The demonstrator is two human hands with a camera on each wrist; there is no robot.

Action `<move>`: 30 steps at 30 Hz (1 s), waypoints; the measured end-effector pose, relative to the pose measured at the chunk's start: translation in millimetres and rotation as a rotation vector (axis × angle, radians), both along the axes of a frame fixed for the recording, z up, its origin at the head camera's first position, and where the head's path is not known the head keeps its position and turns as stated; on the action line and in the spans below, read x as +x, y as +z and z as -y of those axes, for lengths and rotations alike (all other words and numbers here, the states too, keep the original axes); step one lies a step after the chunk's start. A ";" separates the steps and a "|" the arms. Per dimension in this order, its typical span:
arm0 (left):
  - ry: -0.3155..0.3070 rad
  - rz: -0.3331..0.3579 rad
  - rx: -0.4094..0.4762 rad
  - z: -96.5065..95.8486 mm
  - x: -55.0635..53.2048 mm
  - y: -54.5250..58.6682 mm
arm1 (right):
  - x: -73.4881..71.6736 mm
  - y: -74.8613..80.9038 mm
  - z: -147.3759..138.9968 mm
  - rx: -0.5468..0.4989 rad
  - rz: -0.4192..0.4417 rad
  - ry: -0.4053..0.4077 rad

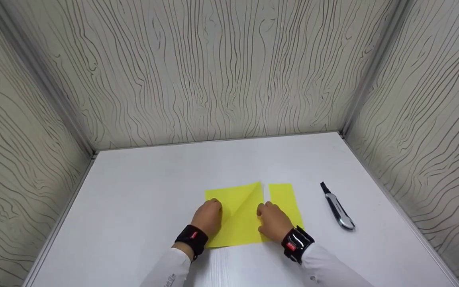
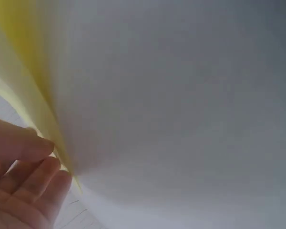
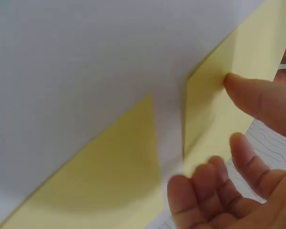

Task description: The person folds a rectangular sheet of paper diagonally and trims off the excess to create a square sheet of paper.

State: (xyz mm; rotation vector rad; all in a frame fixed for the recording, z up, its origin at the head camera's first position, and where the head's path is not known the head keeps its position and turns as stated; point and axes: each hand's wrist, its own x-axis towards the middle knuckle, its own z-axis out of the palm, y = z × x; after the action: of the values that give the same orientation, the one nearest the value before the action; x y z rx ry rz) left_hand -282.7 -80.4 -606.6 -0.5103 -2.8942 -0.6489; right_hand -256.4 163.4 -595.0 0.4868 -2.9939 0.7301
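Note:
A yellow sheet of paper (image 1: 235,199) lies on the white table with a diagonal crease running down from its far right corner. At its left side, my left hand (image 1: 208,217) pinches the edge between thumb and fingers; in the left wrist view the paper (image 2: 43,114) rises in a curve there. My right hand (image 1: 274,221) is over the sheet's right edge. In the right wrist view its thumb (image 3: 257,98) touches the sheet (image 3: 214,95), while the other fingers are loosely bent and apart from the thumb. A narrow yellow paper strip (image 1: 285,199) lies just right of the sheet, partly under my right hand.
A utility knife (image 1: 338,208) with a black and silver handle lies to the right of the strip, its tip pointing away from me. The white table (image 1: 142,191) is enclosed by wood-patterned panels (image 1: 213,79) at the back and both sides.

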 end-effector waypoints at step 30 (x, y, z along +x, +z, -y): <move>-0.183 0.061 -0.372 -17.4 16.9 9.8 | 1.5 0.5 32.7 0.261 0.047 0.181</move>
State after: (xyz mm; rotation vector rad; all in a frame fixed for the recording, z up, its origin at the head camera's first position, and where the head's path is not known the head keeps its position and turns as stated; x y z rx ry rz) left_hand -265.7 -63.0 -596.8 -0.8188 -3.0616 -0.1406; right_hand -255.0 130.7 -594.5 0.7695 -3.1349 0.3617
